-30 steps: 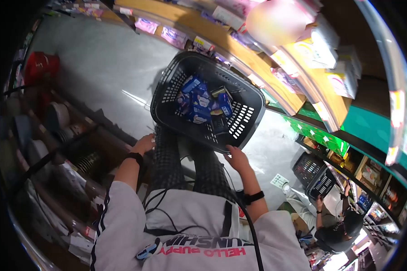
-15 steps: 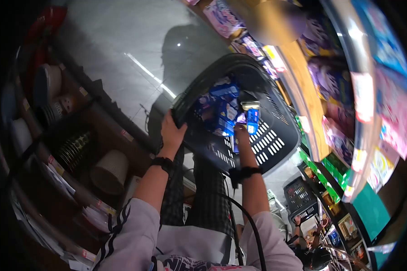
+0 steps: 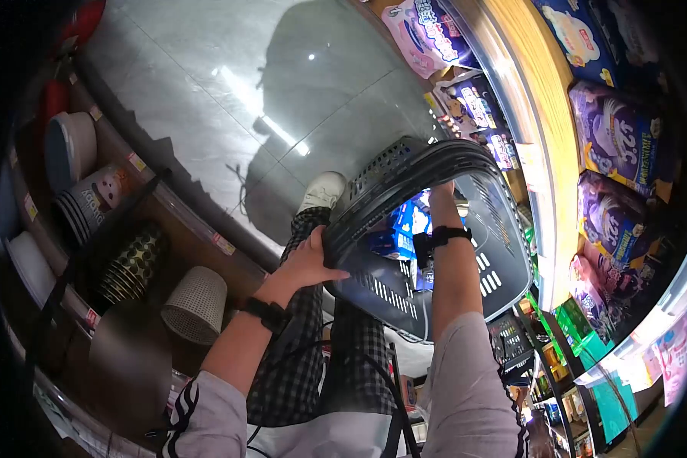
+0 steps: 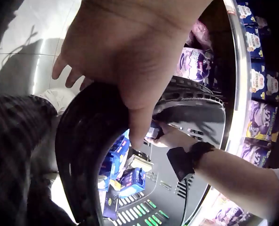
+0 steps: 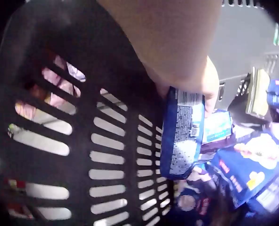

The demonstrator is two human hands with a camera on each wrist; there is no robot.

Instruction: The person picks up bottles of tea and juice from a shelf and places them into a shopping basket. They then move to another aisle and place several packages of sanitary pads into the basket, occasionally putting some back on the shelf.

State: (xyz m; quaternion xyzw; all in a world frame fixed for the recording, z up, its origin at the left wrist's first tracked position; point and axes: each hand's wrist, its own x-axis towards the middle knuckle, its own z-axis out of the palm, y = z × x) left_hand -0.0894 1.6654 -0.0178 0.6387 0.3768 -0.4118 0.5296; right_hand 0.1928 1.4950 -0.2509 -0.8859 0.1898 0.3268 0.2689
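A black plastic shopping basket [image 3: 515,278] with slotted walls hangs in front of my legs, tilted. My left hand [image 3: 307,266] grips its left rim, thumb over the inside and fingers outside. My right hand [image 3: 442,200] reaches down into the basket and is partly hidden by the rim in the head view. In the right wrist view it holds a blue packet [image 5: 182,134] with white printed text, close to the slotted wall. More blue packs [image 5: 250,165] lie in the basket, beside a blue box [image 4: 133,181] and a cream-coloured item [image 4: 141,162].
Shelves with purple packs [image 3: 614,137] run along the right, close to the basket. On the left a low shelf holds a white perforated bin [image 3: 196,305] and stacked patterned bins [image 3: 133,263]. My shoe [image 3: 324,189] stands on the grey floor [image 3: 198,91]. Another basket [image 3: 509,341] shows behind, lower right.
My left hand has come from beside my thigh onto the basket's rim. My right hand has left the rim and gone inside. The basket has shifted right and tilted, nearer the shelf.
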